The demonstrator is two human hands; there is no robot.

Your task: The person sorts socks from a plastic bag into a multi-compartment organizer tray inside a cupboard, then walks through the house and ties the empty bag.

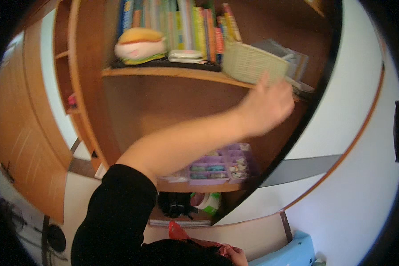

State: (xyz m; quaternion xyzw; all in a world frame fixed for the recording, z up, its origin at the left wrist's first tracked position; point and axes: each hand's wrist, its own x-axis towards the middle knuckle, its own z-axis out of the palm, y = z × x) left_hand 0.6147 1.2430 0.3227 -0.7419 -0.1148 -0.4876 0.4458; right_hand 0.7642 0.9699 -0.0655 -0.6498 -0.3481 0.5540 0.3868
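Note:
My left hand [270, 106], blurred, reaches up to the right at the front of a pale green woven basket [248, 62] on the upper shelf. One finger points up against the basket's lower front; the other fingers are bent or hidden, so I cannot tell whether they grip it. Grey and clear flat items [277, 48] stick up behind the basket's rim. Low in the picture, my right hand [236, 256] is closed on a red plastic bag [177, 231], partly hidden by my black clothing.
A row of books [177, 26] stands behind a burger-shaped plush toy [140, 45] on the upper shelf [164, 72]. Below is a lilac compartment box [208, 181] with small items. A white cabinet panel [317, 124] borders the right. A light blue object [288, 252] lies lower right.

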